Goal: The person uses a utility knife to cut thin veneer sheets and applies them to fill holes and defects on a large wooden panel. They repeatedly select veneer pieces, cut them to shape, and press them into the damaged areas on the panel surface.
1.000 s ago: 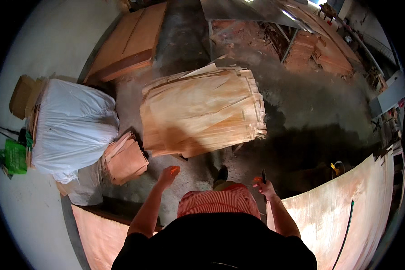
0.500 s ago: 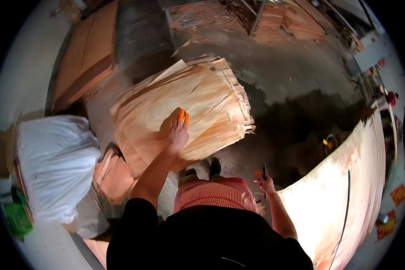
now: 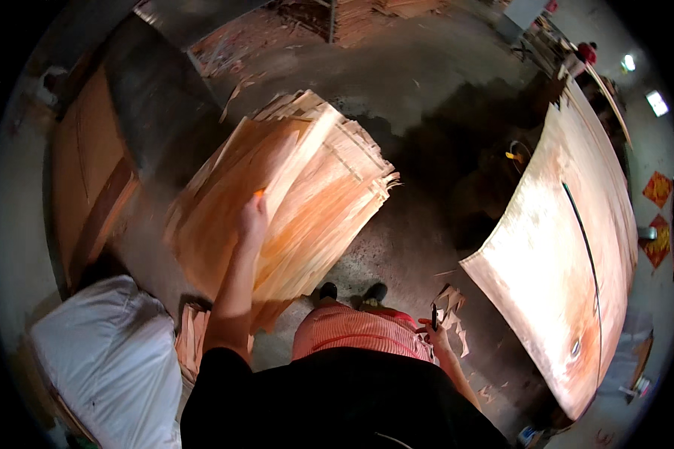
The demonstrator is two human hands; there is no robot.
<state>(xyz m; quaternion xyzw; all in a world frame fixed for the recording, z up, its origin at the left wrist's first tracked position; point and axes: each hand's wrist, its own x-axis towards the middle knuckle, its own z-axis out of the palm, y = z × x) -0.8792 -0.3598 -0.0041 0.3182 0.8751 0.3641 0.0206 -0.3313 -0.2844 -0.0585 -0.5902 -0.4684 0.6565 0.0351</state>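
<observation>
A tilted stack of thin wood veneer sheets [image 3: 329, 209] with ragged edges lies in front of me. My left hand [image 3: 252, 215], with orange finger covers, is closed on a veneer sheet [image 3: 301, 159], which lifts off the stack in a pale, bent strip. Low beside my right hip, my right hand [image 3: 438, 334] grips a slim dark tool [image 3: 434, 316]; its kind is too small to make out. To the right of that hand stands a large, brightly lit pile of veneer [image 3: 547, 262] with a dark green strip across it.
A white-covered bundle [image 3: 108, 352] stands at lower left, beside scraps of veneer [image 3: 193, 337]. Farther left is a brown stack of boards [image 3: 90, 172]. Torn pieces [image 3: 451, 307] lie on the floor near my right hand. More stacked wood [image 3: 356, 22] stands at the back.
My left hand went from lying on top of the stack to gripping a sheet, now raised and bent. The view has turned right. My right hand still holds the dark tool.
</observation>
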